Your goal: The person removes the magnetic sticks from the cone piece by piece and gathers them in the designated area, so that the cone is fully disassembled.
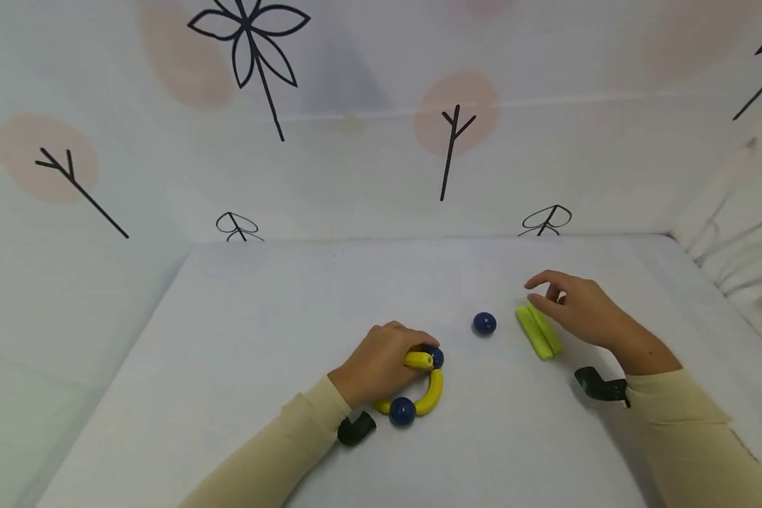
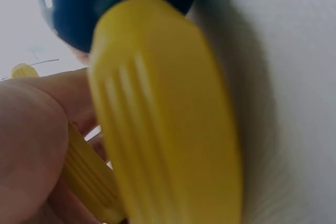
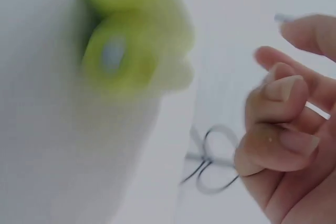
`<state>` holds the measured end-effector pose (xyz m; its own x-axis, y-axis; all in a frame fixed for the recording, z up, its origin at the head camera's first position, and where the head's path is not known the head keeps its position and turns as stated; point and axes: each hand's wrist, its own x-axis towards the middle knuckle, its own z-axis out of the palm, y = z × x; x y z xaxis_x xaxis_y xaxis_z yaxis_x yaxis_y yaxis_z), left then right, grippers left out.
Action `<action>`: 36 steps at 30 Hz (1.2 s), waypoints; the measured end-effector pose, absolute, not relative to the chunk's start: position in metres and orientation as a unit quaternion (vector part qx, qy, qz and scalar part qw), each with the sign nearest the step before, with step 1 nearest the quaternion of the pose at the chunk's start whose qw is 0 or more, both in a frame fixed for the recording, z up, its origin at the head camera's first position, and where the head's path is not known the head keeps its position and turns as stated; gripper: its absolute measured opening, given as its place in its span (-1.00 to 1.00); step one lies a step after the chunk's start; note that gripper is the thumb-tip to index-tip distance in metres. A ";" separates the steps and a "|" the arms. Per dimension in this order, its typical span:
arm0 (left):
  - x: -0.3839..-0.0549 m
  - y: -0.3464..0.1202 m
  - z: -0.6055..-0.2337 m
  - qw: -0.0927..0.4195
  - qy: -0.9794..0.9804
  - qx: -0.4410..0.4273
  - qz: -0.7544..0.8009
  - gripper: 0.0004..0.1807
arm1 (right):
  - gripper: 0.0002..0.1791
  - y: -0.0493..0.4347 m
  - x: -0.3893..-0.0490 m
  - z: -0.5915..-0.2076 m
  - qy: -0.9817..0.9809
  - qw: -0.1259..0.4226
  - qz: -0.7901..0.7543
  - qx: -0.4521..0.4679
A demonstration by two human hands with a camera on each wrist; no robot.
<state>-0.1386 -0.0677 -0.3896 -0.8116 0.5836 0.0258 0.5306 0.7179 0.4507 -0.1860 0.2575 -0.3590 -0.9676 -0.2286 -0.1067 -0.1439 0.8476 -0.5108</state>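
On the white surface, yellow curved rods (image 1: 429, 396) and blue balls (image 1: 403, 412) join into a ring, partly hidden by my left hand (image 1: 381, 356). That hand grips a yellow rod (image 1: 418, 360), its fingertips beside another blue ball (image 1: 435, 357). A yellow rod (image 2: 163, 114) meeting a blue ball (image 2: 115, 3) fills the left wrist view, with the gripped rod (image 2: 89, 182) behind it. My right hand (image 1: 581, 307) hovers by two lime-green rods (image 1: 538, 331) lying side by side. Its fingers are loosely bent, holding nothing; in the right wrist view the rods (image 3: 126, 56) stand apart from them.
A loose blue ball (image 1: 485, 324) lies between the two hands. White walls (image 1: 355, 169) with black plant drawings rise behind the surface and on both sides. Each wrist carries a dark strapped device (image 1: 600, 385).
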 end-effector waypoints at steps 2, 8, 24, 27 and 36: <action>-0.140 -0.068 -0.389 0.064 0.921 0.306 0.232 -0.63 | -0.67 0.246 -0.181 -0.353 0.955 0.061 -0.269 -0.108; -0.143 -0.068 -0.391 0.103 0.907 0.328 0.245 -0.57 | -0.76 0.202 -0.160 -0.354 0.931 0.091 -0.307 -0.175; -0.149 -0.095 -0.362 0.103 0.940 0.295 0.137 -0.50 | -0.63 0.154 -0.136 -0.377 0.896 0.169 -0.309 -0.269; -0.151 -0.102 -0.360 0.101 0.950 0.272 0.116 -0.55 | -0.62 0.151 -0.135 -0.376 0.896 0.173 -0.306 -0.272; -0.155 -0.103 -0.366 0.100 0.957 0.212 0.173 -0.60 | -0.78 0.151 -0.133 -0.375 0.884 0.207 -0.310 -0.281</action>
